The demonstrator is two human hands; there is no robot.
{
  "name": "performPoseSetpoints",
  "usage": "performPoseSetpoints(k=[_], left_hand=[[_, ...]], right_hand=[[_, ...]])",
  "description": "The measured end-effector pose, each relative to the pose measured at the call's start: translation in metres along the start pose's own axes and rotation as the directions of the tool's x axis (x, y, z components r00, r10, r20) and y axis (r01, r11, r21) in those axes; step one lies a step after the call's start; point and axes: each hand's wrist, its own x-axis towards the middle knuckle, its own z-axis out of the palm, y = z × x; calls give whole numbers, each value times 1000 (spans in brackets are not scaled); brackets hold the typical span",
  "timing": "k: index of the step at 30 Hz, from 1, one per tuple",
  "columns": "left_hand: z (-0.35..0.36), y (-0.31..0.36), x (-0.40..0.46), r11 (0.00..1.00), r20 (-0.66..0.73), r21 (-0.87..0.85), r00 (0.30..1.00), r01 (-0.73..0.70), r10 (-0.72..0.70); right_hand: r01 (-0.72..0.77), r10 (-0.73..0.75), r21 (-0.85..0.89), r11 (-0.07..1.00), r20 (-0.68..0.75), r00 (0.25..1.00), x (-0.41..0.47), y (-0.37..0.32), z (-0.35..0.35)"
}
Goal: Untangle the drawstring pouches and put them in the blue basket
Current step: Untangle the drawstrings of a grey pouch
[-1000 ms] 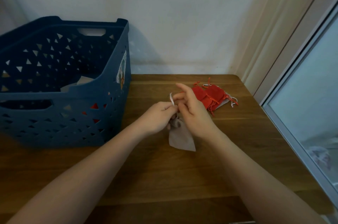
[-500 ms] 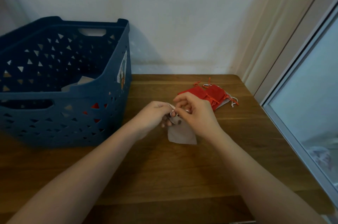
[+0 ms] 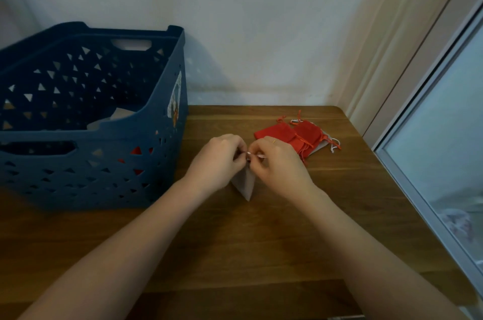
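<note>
We note both hands, left hand (image 3: 217, 160) and right hand (image 3: 277, 162), now pinched closer on the grey pouch's (image 3: 244, 183) white cord mid-tabletop, knot likely loosening; red pouches (image 3: 295, 135) wait toward the far right corner, blue basket (image 3: 99, 136) left.

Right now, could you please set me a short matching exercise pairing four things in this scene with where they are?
Things:
1. blue basket
2. grey pouch
3. red pouches
4. window frame

Places:
A. along the table's right edge
B. held between both hands
C. on the table's left side
D. lying on the table beyond the right hand

Pairs: 1-C, 2-B, 3-D, 4-A
</note>
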Motion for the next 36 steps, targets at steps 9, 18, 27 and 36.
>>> performPoseSetpoints(k=[9, 18, 27, 36], left_hand=[[0, 3, -6, 973, -91, -232, 995, 7, -29], [3, 3, -3, 992, -128, -78, 988, -95, 84], [7, -2, -2, 989, -151, -13, 978, -146, 142], [11, -7, 1, 983, 22, -158, 995, 98, -96]], right_hand=[[-591, 297, 783, 197, 527, 797, 5, 3, -10], [-568, 345, 793, 222, 481, 806, 9, 5, -11], [-592, 373, 715, 372, 469, 801, 13, 0, -19], [-572, 536, 643, 509, 283, 795, 12, 8, -4]])
